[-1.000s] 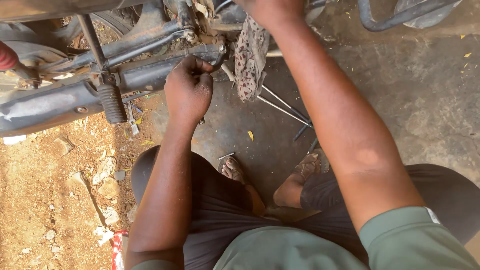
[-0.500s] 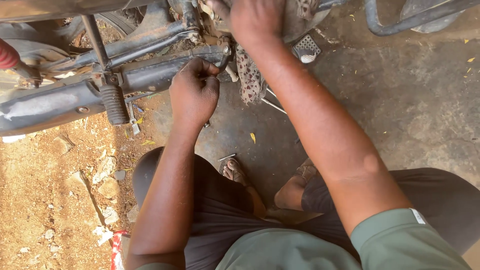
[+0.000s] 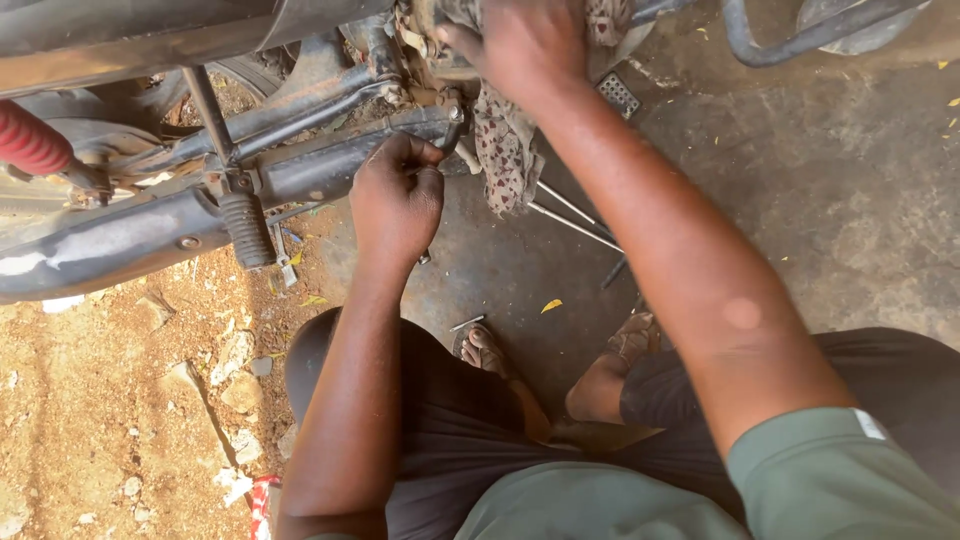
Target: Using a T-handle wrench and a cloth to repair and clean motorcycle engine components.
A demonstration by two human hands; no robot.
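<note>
Head view, only view. Two hands, both the wearer's. Left hand (image 3: pixel 397 200) at centre, fingers curled tight into a fist around a thin dark metal tool (image 3: pixel 452 132); most of the tool is hidden in the fist, the visible end pokes out toward 1 o'clock and meets the grimy black motorcycle frame tube (image 3: pixel 340 160). Tool long axis runs roughly 7-to-1 o'clock. Right hand (image 3: pixel 525 45) at 12 o'clock, fingers closed and pressing a patterned brownish cloth rag (image 3: pixel 505 150) against the greasy engine area; the rag hangs down toward 6 o'clock, just right of the left fist. One ribbed black rubber footpeg (image 3: pixel 245 228) at 9 o'clock of the left hand, pointing down. One red coil shock spring (image 3: pixel 30 140) at the far 9 o'clock edge. Two thin steel rods (image 3: pixel 570 215) on the concrete floor (image 3: pixel 800 200), lying 10-to-4 o'clock, below the rag. Two sandalled feet (image 3: pixel 485 350) at 6 o'clock.
</note>
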